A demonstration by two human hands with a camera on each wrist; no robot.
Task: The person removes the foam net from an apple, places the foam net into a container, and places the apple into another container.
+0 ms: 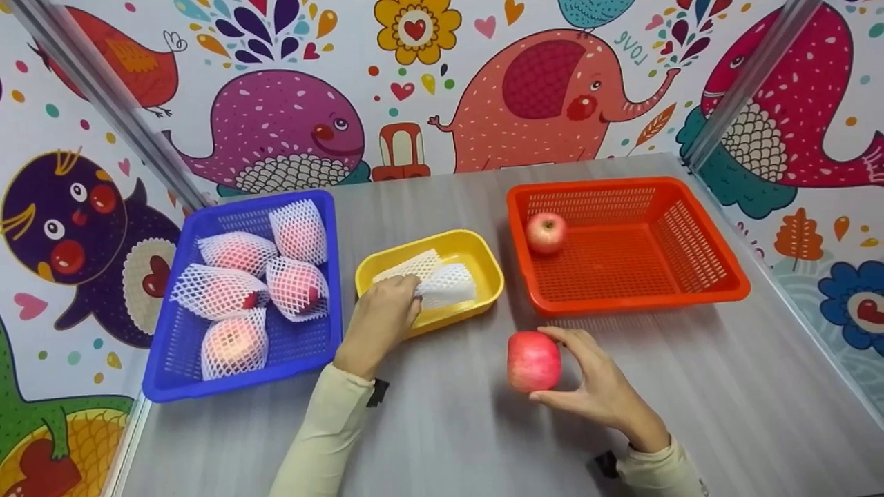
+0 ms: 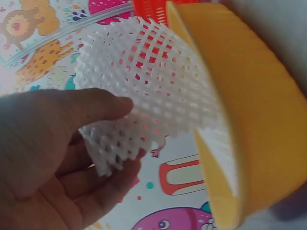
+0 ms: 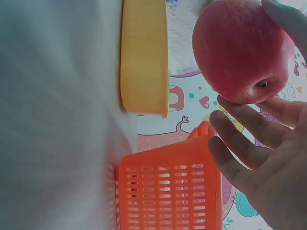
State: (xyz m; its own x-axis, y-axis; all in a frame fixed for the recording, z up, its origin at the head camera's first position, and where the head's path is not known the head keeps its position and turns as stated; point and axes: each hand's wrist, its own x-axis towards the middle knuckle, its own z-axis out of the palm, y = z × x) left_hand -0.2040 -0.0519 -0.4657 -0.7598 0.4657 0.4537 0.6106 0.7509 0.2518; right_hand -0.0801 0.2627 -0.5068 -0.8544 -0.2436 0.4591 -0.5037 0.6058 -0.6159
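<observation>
Over the yellow tray (image 1: 489, 293), my left hand (image 1: 387, 314) pinches a white foam net sleeve (image 2: 139, 81) between thumb and fingers. Part of that sleeve hangs inside the tray's rim, and another foam net (image 1: 414, 266) lies in there beside it. My right hand (image 1: 597, 379) grips a bare red apple (image 1: 534, 362) between thumb and fingertips, in front of the orange-red basket (image 1: 635, 304). The right wrist view shows the apple's hollow end facing the palm side, with some fingers spread below it.
A blue basket (image 1: 300, 359) at left holds several apples in foam nets (image 1: 235, 345). One bare apple (image 1: 546, 232) sits in the orange-red basket's back left corner. Cartoon-printed panels (image 1: 414, 83) with metal corner strips stand along the back and sides of the grey table (image 1: 442, 428).
</observation>
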